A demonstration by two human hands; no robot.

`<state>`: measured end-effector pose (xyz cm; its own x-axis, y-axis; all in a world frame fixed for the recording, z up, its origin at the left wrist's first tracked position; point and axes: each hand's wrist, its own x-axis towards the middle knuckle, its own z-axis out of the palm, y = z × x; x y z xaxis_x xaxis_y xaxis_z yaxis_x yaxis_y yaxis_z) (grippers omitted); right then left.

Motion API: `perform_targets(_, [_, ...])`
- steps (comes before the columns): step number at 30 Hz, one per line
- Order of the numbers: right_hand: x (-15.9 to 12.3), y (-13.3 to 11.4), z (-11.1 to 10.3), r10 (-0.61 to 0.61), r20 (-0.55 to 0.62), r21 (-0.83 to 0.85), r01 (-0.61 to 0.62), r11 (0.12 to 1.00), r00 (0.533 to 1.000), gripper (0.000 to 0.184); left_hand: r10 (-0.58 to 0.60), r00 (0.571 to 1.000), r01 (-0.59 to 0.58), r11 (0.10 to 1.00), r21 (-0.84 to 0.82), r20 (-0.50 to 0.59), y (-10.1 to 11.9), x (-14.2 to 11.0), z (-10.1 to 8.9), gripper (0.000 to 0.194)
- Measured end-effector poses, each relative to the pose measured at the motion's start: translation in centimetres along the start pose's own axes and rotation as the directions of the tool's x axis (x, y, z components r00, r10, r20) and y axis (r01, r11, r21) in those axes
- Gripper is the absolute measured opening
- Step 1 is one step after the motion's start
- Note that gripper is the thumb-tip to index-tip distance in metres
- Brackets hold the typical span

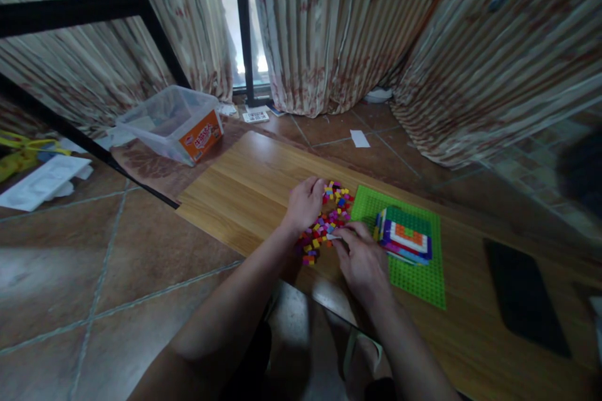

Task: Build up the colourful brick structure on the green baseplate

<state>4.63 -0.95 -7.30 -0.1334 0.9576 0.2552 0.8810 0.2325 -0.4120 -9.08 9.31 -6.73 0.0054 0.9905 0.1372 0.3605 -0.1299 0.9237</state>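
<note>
A loose pile of small coloured toy bricks point(324, 225) lies on the wooden tabletop between my hands. My left hand point(305, 205) rests at the pile's left edge, cupped, with its fingers loosely bent and nothing visible in them. On the near right side of the pile, my right hand point(364, 260) pinches a small white brick point(332, 236) between thumb and forefinger. Just right of that hand is a green studded baseplate point(416, 288). It carries a layered brick build point(407, 235) with a green, white and orange top and purple edges.
The wooden table point(244, 182) runs from upper left to lower right, with a dark flat pad point(524, 297) on its right part. A clear plastic box point(172, 119) with an orange label stands on the floor beyond. White trays point(44, 182) and a black metal frame point(150, 31) are at left.
</note>
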Motion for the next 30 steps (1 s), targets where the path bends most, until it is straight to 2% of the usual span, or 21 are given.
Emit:
perform_targets(4, [0.1,-0.1,0.0,0.011,0.015,-0.003,-0.011,1.0,1.0,0.017,0.003,0.999,-0.004,1.0,0.019,0.04,0.5,-0.3,-0.2,0.031])
perform_targets(9, [-0.1,0.0,-0.6,0.03,-0.003,0.082,-0.03,0.996,1.0,0.018,-0.003,0.997,-0.002,0.998,0.066,0.083,1.3,-0.8,-0.6,0.03])
perform_targets(18, [-1.0,0.2,-3.0,0.081,-0.093,0.276,-0.052,0.96,0.992,0.018,0.096,0.979,-0.15,0.939,0.311,0.181,1.4,-1.1,-0.1,0.045])
perform_targets(23, [-1.9,2.2,-5.3,0.155,-0.183,0.299,-0.096,0.95,0.971,0.022,0.131,0.973,-0.199,0.894,0.401,0.192,1.4,-1.2,0.0,0.05])
perform_targets(27, [-2.7,4.5,-7.0,0.269,-0.226,0.274,-0.203,0.94,0.936,0.023,0.133,0.971,-0.202,0.9,0.385,0.198,1.4,-1.2,0.1,0.048])
perform_targets(30, [-3.1,5.5,-7.6,0.289,-0.226,0.213,-0.242,0.947,0.93,0.026,0.125,0.97,-0.194,0.911,0.364,0.206,1.4,-1.2,0.3,0.049])
